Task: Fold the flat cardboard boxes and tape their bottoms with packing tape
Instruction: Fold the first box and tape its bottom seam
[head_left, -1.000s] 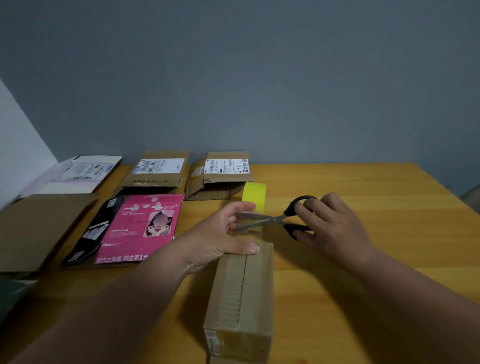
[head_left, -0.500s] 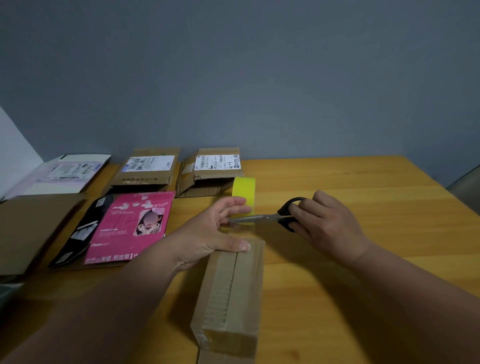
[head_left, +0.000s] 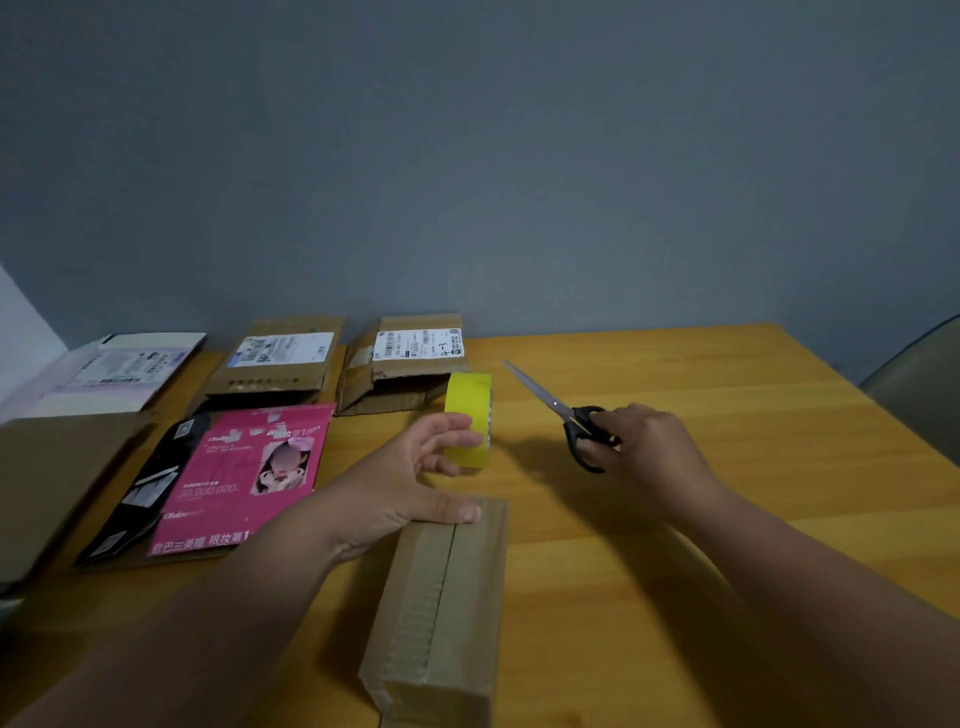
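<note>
A folded long brown cardboard box (head_left: 447, 613) lies on the wooden table (head_left: 701, 530), with clear tape along its top seam. My left hand (head_left: 400, 483) presses its thumb on the box's far end. Its fingers reach forward, relaxed, against the front of the upright yellow tape roll (head_left: 470, 395) just beyond the box. To the right, my right hand (head_left: 649, 447) grips the black handles of the scissors (head_left: 545, 397). The blades are closed and point up and to the left, clear of the tape.
Flat boxes lie along the left: a pink printed one (head_left: 239, 478), two brown ones with labels (head_left: 275, 364) (head_left: 410, 358), a white mailer (head_left: 114, 369) and a plain brown sheet (head_left: 57, 478). A grey chair back (head_left: 919, 384) stands at the right edge.
My right hand has pulled the scissors away to the right, off the tape between the roll and the box. My left hand stays on the box's far end.
</note>
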